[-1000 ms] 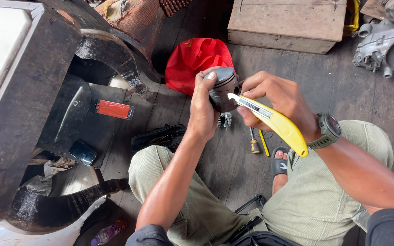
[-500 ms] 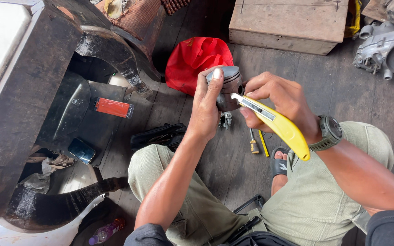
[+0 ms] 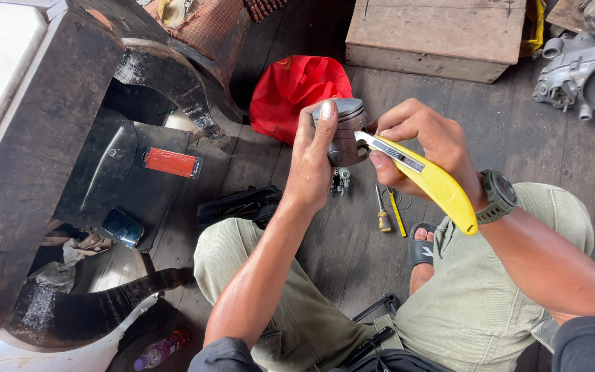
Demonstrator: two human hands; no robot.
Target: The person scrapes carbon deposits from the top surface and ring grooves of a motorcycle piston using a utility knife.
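Blade on piston [image 3: 344, 134] — slip risk.
Left hand [image 3: 309, 165] clasps piston; right hand [image 3: 418, 148] grips yellow utility knife [image 3: 425, 178] — blade may skid toward left fingers.

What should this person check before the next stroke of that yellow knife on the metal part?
1. Left hand grips the piston firmly: ok.
2. Right hand holds the knife securely: ok.
3. Blade tip rests on the piston's side: ok.
4. Left fingers clear of the blade's path: cannot tell, since they wrap the piston close to the tip.
5. Blade pointed away from the legs: ok.
6. Loose screwdriver on the floor, out of the way: ok.
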